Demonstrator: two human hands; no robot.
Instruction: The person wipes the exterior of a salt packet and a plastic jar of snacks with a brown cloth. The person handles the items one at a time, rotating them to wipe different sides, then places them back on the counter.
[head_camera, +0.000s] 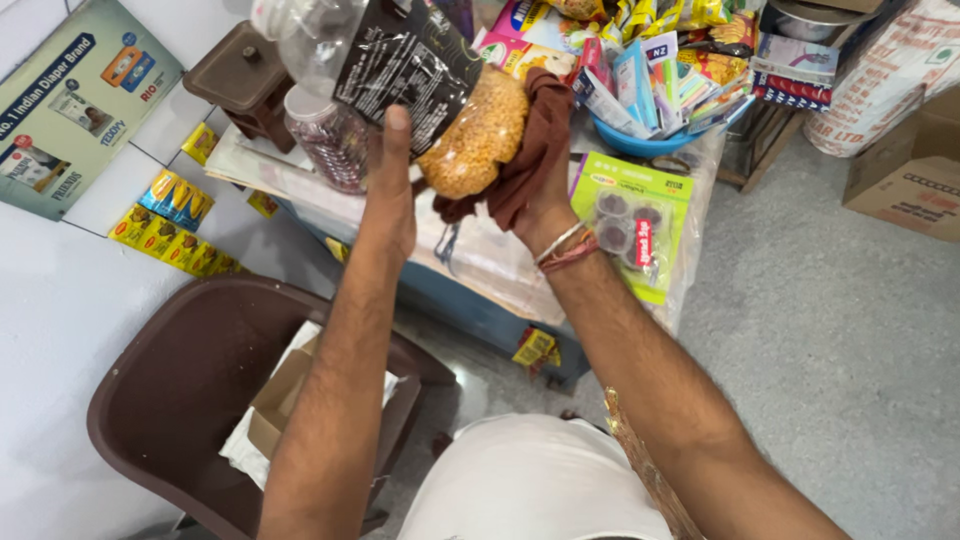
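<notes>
1. Head view looks down on both forearms, raised over a cluttered shop table covered in clear plastic sheet (480, 262), which lies just beyond and below both hands.
2. Below the left forearm stands a dark brown plastic chair (165, 400), with a flattened brown cardboard piece and white paper (275, 405) on its seat.
3. Well to the right of the right hand, on the grey floor, sit a brown cardboard box (905, 165) and a white woven sack (880, 80).
4. Between the two hands hangs the clear plastic packet of orange-yellow lentils with a black printed top (475, 135), held up above the table.
5. The left hand (392, 190) is clamped on the packet's left side, thumb pointing up along the black label.
6. The right hand (545, 190) grips a crumpled rust-brown cloth (530, 150) and presses it against the packet's right side; cloth and packet touch.
7. Just right of the right hand lies a bright green blister card of small dark round items (630, 225).
8. Beyond the right hand stands a blue plastic bowl (640, 143) crammed with small colourful packets.
9. Just beyond the left hand stands a clear plastic jar of dark reddish contents (325, 140).
10. Red and white thread bands (566, 248) circle the right wrist.
</notes>
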